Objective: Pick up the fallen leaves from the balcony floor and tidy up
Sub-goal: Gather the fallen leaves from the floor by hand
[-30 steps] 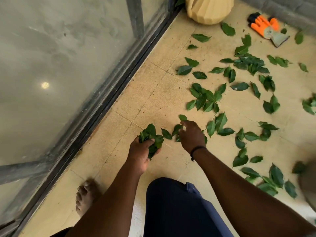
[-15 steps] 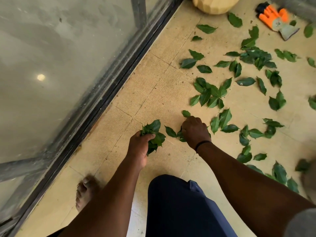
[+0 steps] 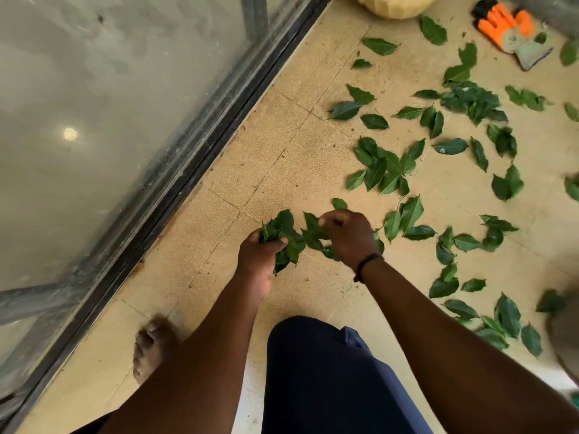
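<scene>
Balcony floor (image 3: 194, 277): 2 hands, left hand (image 3: 258, 256) grips leaf bunch (image 3: 286, 238).

The person has bare forearms, a thin black band (image 3: 367, 265) on the right wrist, dark navy trousers (image 3: 329, 377), and a bare foot (image 3: 150, 347).

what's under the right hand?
Green leaves stick out from under the right hand, its fingers curled on some, above beige floor tiles. How many leaves it covers is hidden.
</scene>
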